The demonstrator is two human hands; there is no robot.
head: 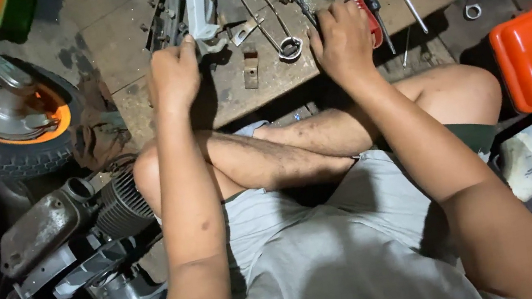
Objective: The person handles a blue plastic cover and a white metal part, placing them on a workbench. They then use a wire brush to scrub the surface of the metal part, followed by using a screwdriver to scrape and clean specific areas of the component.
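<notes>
My left hand [174,75] clamps pale metal bracket [201,3], upper centre, on wooden board [269,78]. Looks stiff, heavy, sharp-edged; I'd grip lower end. Right hand [343,41] flat, empty, beside red-handled tool [369,16].

Left hand [173,75] gripping grey metal part [201,3], right hand [343,41] on wooden board [268,74]
</notes>
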